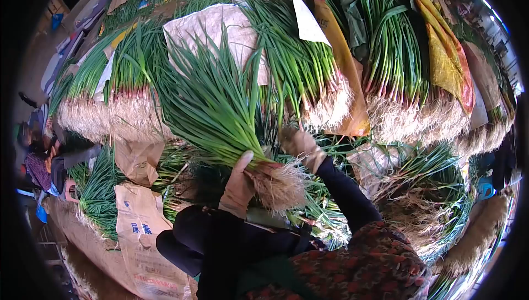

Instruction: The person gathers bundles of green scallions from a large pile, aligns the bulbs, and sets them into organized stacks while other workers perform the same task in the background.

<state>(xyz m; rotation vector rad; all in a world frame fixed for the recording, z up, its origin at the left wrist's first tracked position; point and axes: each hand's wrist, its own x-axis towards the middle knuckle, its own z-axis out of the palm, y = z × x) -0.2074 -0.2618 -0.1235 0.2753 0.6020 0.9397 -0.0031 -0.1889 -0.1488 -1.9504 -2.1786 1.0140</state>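
Leafy bunch in L hand, R hand nr bundle edge, little room

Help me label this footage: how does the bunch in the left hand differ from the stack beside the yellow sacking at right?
The bunch is gripped in the left hand; the stack lies with no hand on it. The bunch's leaves fan toward the picture's upper left; the stack's run mostly upward. The bunch's roots make one small tuft; the stack's form a broad band. Both have green leaves, reddish stem bases and pale roots.
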